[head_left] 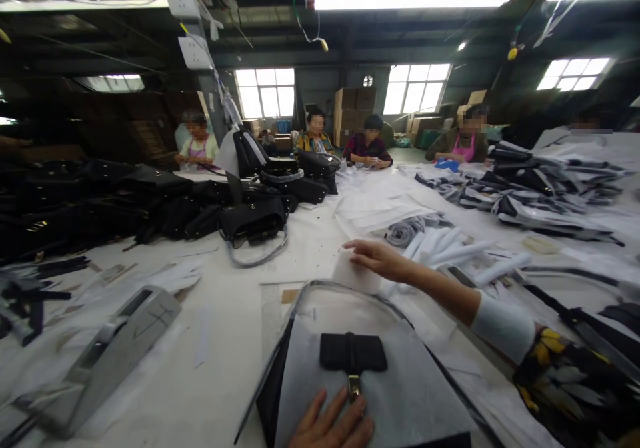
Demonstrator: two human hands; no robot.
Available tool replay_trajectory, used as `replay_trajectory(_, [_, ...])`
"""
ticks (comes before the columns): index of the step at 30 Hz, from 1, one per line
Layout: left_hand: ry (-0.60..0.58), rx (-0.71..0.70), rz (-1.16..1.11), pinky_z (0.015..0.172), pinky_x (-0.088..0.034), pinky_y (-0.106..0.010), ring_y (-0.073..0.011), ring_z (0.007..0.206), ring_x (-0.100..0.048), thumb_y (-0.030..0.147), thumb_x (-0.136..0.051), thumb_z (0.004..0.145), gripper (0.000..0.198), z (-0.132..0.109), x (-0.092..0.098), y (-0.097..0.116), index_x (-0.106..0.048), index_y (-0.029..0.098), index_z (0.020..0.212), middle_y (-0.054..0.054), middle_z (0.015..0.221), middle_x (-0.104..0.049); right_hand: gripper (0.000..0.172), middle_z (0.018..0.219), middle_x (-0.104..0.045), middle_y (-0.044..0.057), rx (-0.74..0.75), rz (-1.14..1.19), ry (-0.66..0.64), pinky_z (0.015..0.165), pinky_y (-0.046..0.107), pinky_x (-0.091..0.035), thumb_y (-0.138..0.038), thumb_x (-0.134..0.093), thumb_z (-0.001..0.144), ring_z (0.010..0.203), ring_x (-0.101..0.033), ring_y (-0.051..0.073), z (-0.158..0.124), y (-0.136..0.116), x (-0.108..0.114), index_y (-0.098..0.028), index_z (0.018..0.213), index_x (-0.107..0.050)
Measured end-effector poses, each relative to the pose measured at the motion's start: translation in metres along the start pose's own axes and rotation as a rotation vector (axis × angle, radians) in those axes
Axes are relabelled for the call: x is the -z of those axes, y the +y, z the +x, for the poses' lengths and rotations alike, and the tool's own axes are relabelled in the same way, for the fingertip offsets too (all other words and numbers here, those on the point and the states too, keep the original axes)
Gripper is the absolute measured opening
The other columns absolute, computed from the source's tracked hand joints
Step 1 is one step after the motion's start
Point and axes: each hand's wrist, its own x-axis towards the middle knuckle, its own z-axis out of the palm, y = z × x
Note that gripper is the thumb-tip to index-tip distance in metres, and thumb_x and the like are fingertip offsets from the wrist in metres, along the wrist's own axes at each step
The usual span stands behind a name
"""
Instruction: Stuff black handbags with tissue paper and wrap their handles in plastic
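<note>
My left hand (333,425) lies flat with fingers spread on a handbag (400,395) wrapped in white tissue, just below its black clasp flap (353,353) with a small gold buckle. My right hand (377,258) reaches forward across the table and closes its fingers on a white roll of paper (355,275) beyond the bag's grey handle. A white cuff and a yellow-patterned sleeve cover my right forearm.
A grey tape dispenser (107,355) lies at the left. Black handbags (250,218) are heaped at the left and centre back. Rolled white papers (450,245) lie to the right, striped bags (540,191) further right. Several people sit working at the far end.
</note>
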Motion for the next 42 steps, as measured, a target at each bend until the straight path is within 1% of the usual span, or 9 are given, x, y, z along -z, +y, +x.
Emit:
replay_trajectory(3, [-0.091,0.045,-0.061,0.114,-0.040,-0.039,-0.0192,0.132,-0.052,0.018,-0.035,0.103,0.039,0.004,0.013,0.001,-0.061,0.027,0.131,0.003,0.143,-0.056,0.053,0.116,-0.070,0.008,-0.001,0.000,-0.137,0.091,0.033,-0.049,-0.039,-0.054,0.096,0.102,-0.066,0.021,-0.018,-0.011,-0.030,-0.023,0.146,-0.042])
replay_trajectory(9, [-0.239,0.183,-0.214,0.111,-0.044,-0.042,-0.0202,0.139,-0.043,0.006,-0.034,0.099,0.049,0.010,0.032,0.009,-0.051,0.025,0.141,-0.002,0.144,-0.055,0.087,0.157,-0.032,0.022,-0.025,-0.111,-0.282,0.113,0.059,-0.022,-0.044,-0.075,0.078,0.142,-0.033,0.039,-0.062,0.015,-0.063,-0.020,0.152,-0.036])
replay_trajectory(13, [-0.285,0.208,-0.262,0.111,-0.044,-0.044,-0.0200,0.139,-0.043,0.006,-0.034,0.099,0.050,0.010,0.032,0.010,-0.047,0.025,0.143,-0.003,0.144,-0.054,0.068,0.144,-0.052,0.016,0.005,-0.150,-0.359,0.115,0.055,-0.021,-0.032,-0.064,0.089,0.133,-0.048,0.031,-0.065,0.022,-0.049,-0.024,0.151,-0.039])
replay_trajectory(16, [-0.318,0.228,-0.303,0.111,-0.043,-0.046,-0.0202,0.140,-0.042,0.006,-0.035,0.099,0.050,0.010,0.032,0.011,-0.045,0.025,0.144,-0.003,0.145,-0.054,0.057,0.138,-0.056,0.017,-0.009,-0.228,-0.245,0.116,0.057,-0.014,-0.029,-0.047,0.099,0.129,-0.050,0.031,-0.055,-0.004,-0.024,-0.021,0.154,-0.034])
replay_trajectory(20, [-0.376,0.270,-0.351,0.112,-0.042,-0.047,-0.0212,0.140,-0.043,0.007,-0.036,0.099,0.050,0.012,0.034,0.013,-0.045,0.026,0.144,-0.003,0.147,-0.052,0.070,0.131,-0.057,0.018,0.018,-0.303,-0.120,0.098,0.047,-0.043,-0.059,-0.043,0.097,0.109,-0.059,0.032,-0.064,-0.071,0.007,-0.021,0.154,-0.033])
replay_trajectory(24, [-0.329,0.315,-0.398,0.105,-0.049,-0.047,-0.0229,0.130,-0.055,0.009,-0.038,0.099,0.048,0.015,0.036,0.014,-0.047,0.026,0.143,-0.004,0.139,-0.060,0.075,0.125,-0.060,0.015,0.067,-0.236,-0.212,0.092,0.045,-0.047,-0.069,-0.045,0.090,0.106,-0.059,0.032,-0.111,-0.129,0.000,-0.025,0.150,-0.041])
replay_trajectory(27, [-0.299,0.368,-0.449,0.087,-0.058,-0.037,-0.0204,0.102,-0.069,0.013,-0.046,0.098,0.043,0.016,0.036,0.016,-0.051,0.024,0.140,-0.005,0.122,-0.071,0.064,0.136,-0.055,0.015,0.055,-0.203,-0.228,0.097,0.049,-0.045,-0.060,-0.050,0.093,0.114,-0.055,0.033,-0.146,-0.147,-0.023,-0.027,0.148,-0.045])
replay_trajectory(36, [-0.269,0.318,-0.457,0.084,-0.059,-0.034,-0.0204,0.095,-0.070,0.010,-0.045,0.096,0.037,0.014,0.037,0.015,-0.059,0.017,0.130,-0.009,0.115,-0.073,0.048,0.152,-0.040,0.014,0.061,-0.073,-0.108,0.110,0.051,-0.038,-0.042,-0.047,0.100,0.137,-0.037,0.032,-0.171,-0.140,-0.060,-0.028,0.145,-0.049])
replay_trajectory(42, [-0.067,0.305,-0.415,0.085,-0.058,-0.031,-0.0188,0.097,-0.069,0.010,-0.050,0.097,0.031,0.004,0.042,0.014,-0.062,0.013,0.124,-0.010,0.110,-0.074,0.050,0.148,-0.042,0.015,0.032,-0.030,-0.037,0.112,0.051,-0.036,-0.045,-0.051,0.097,0.137,-0.036,0.032,-0.178,-0.141,-0.067,-0.024,0.142,-0.053])
